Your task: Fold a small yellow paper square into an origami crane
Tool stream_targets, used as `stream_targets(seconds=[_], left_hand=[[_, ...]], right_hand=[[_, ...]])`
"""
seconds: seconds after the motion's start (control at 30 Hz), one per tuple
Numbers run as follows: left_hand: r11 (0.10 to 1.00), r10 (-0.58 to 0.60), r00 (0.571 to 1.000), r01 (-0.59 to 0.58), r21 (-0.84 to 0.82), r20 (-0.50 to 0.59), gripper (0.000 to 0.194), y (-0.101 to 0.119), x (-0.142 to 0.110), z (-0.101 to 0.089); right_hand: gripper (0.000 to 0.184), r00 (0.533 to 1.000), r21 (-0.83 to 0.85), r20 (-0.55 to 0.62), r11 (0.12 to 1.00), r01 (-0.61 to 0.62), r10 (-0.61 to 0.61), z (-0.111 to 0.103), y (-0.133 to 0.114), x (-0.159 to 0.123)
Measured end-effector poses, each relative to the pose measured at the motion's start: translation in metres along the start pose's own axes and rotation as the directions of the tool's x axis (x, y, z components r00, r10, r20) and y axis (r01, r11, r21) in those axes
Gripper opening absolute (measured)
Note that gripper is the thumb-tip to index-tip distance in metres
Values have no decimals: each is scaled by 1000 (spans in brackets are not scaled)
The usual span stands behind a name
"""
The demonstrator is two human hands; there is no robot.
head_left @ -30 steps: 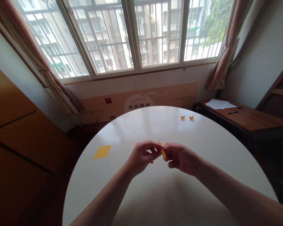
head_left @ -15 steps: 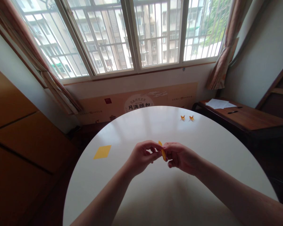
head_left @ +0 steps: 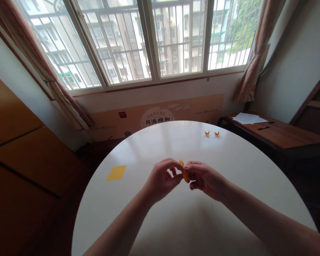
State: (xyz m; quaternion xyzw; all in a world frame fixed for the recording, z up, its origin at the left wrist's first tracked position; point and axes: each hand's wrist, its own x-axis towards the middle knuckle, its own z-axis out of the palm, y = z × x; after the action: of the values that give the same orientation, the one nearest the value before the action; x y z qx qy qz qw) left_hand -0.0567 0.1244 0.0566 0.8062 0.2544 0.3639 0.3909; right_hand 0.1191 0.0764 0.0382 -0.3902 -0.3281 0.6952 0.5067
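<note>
Above the middle of a round white table (head_left: pixel 229 220), my left hand (head_left: pixel 161 179) and my right hand (head_left: pixel 204 177) meet and both pinch a small folded piece of orange paper (head_left: pixel 184 172). The fingers of each hand are closed on it from either side, and most of the paper is hidden between them. A flat orange paper square (head_left: pixel 116 172) lies on the table to the left of my left hand. Two small folded orange paper figures (head_left: pixel 212 134) stand side by side near the far right rim.
A dark wooden side table (head_left: pixel 282 133) with white sheets (head_left: pixel 247 117) and a black pen (head_left: pixel 264 127) stands at the right. A printed cardboard panel (head_left: pixel 157 115) leans under the barred window. A wooden cabinet (head_left: pixel 21 156) runs along the left.
My hands stay together on the folded paper; the fingers have shifted slightly on it. The view has barely moved.
</note>
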Motion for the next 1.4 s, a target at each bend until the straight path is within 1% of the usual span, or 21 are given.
stream_targets(seconds=[0.17, 0.27, 0.37, 0.43, 0.5, 0.6, 0.67, 0.8, 0.97, 1.17, 1.27, 1.4], left_hand=[[995, 45, 999, -46, 90, 10, 13, 4, -1, 0], [996, 38, 999, -39, 83, 15, 9, 3, -1, -1], [999, 0, 1000, 0, 39, 3, 4, 0, 0, 0], [999, -50, 999, 50, -10, -19, 3, -2, 0, 1], [989, -117, 993, 114, -91, -30, 6, -2, 1, 3], [957, -198, 980, 189, -222, -19, 16, -2, 1, 5], [936, -220, 975, 205, -287, -22, 21, -3, 2, 7], [897, -261, 963, 216, -385, -67, 26, -6, 2, 10], [857, -339, 935, 262, -444, -102, 25, -5, 3, 12], [814, -410, 905, 309, -492, -110, 21, -4, 3, 14], [804, -430, 894, 316, -504, -126, 20, -4, 4, 14], [804, -428, 891, 297, -515, -155, 19, -5, 5, 13]], right_hand=[[20, 1000, -3, -22, 1000, 22, -22, 3, 0, 0], [22, 999, -26, -19, 999, 26, -27, 4, -1, -1], [23, 1000, -49, -1, 999, 25, -25, 5, -1, -2], [23, 1000, -59, 6, 998, 27, -27, 6, -2, -3], [23, 999, -71, -5, 997, 43, -43, 7, -2, -2], [23, 995, -86, -37, 992, 89, -92, 7, 0, -1], [23, 991, -84, -47, 989, 124, -128, 6, 1, -1], [23, 982, -98, -48, 979, 177, -182, 5, 3, 0], [25, 968, -176, -75, 958, 225, -241, 6, 3, 1], [28, 952, -272, -63, 923, 272, -300, 4, 4, 2], [26, 942, -314, -53, 901, 300, -332, 2, 6, 4], [26, 912, -398, -23, 840, 367, -410, 1, 10, 6]])
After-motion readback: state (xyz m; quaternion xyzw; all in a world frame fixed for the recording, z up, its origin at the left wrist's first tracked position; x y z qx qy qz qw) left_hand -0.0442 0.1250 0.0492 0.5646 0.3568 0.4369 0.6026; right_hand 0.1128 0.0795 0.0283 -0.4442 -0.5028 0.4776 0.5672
